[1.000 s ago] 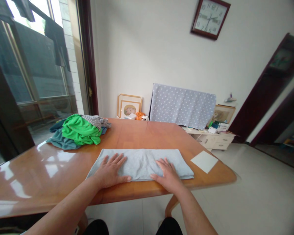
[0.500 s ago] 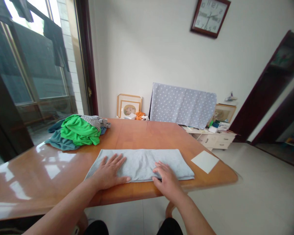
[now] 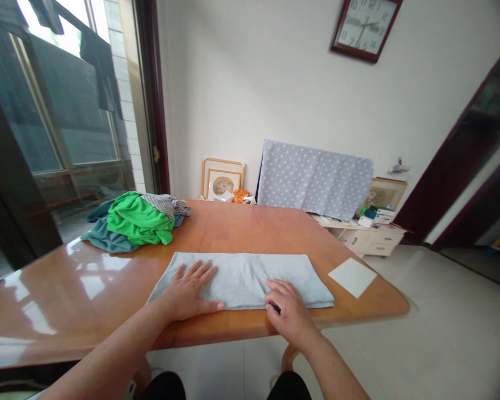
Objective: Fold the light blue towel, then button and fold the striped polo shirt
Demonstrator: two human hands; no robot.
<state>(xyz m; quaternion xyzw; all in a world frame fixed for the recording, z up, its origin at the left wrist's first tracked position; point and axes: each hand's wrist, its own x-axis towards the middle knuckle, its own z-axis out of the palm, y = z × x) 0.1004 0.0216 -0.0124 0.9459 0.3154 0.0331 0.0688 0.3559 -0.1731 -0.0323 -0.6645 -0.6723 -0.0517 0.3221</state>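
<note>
A light grey garment [image 3: 241, 278], folded into a long rectangle, lies along the near edge of the wooden table [image 3: 250, 228]. My left hand [image 3: 191, 291] rests flat on its left part, fingers spread and thumb pointing right along the near edge. On the right part, my right hand [image 3: 287, 308] has its fingers curled, with thumb and forefinger closed at the near edge of the cloth. A small dark patch shows between them; what it is I cannot make out. Creases run through the fabric toward this hand.
A heap of clothes [image 3: 139, 219], green, teal and striped, lies at the table's left. Right of the garment is a white square sheet [image 3: 353, 277]. Beyond the table stand a dotted grey cover [image 3: 314, 178], a framed picture [image 3: 223, 180] and a white cabinet [image 3: 373, 241].
My right hand has closed its fingers and thumb together at the garment's near edge. My left hand stays flat in place. The whole view has shifted slightly.
</note>
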